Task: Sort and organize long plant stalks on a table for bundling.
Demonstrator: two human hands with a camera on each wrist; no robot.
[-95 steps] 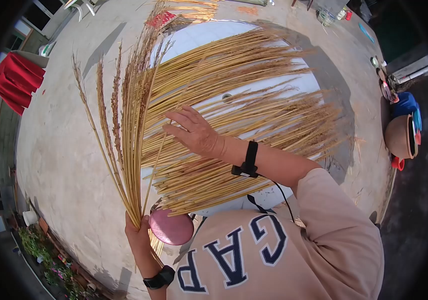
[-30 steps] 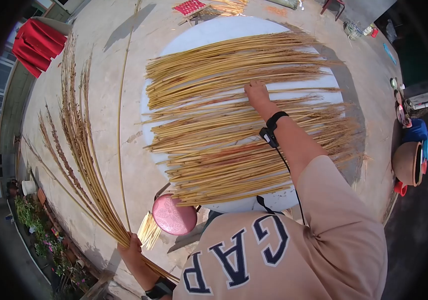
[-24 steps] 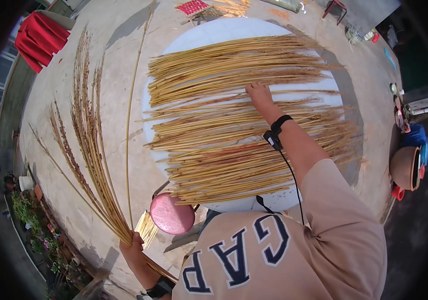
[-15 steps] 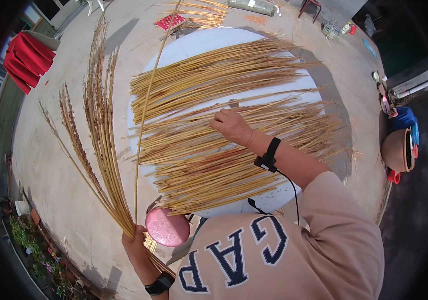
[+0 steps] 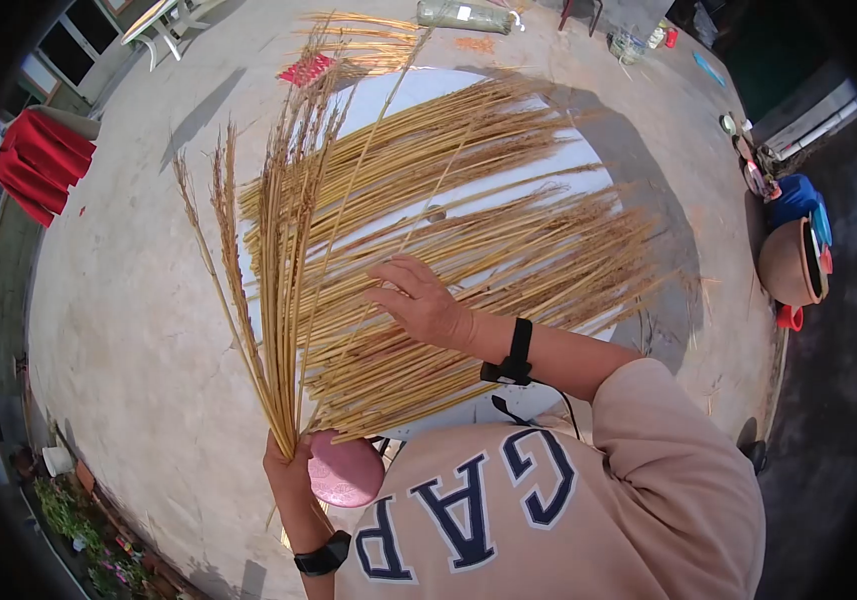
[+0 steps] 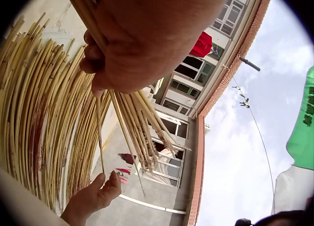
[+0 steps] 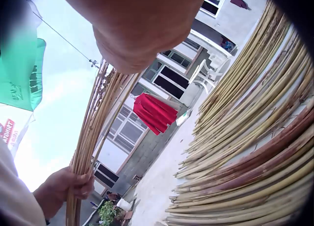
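Observation:
My left hand grips the lower part of a bundle of dried stalks, whose brown seed heads fan upward. One longer stalk leans out of the bundle to the right. Between the thumb and fingers of my right hand is a single thin stalk, its lower end at the left hand. In the left wrist view, the right hand's fingertips meet around this stalk. Beneath the hands, many more stalks lie in rows across a round white table.
A pink round stool stands by the table's near left edge. More stalks lie on the ground beyond the table. A red garment hangs at far left. Potted plants line the lower left; a clay pot sits at right.
My right hand has come from the table's middle back toward the left hand, with a thin stalk between its fingers. The held bundle has swung rightward and now overlaps the table in the head view.

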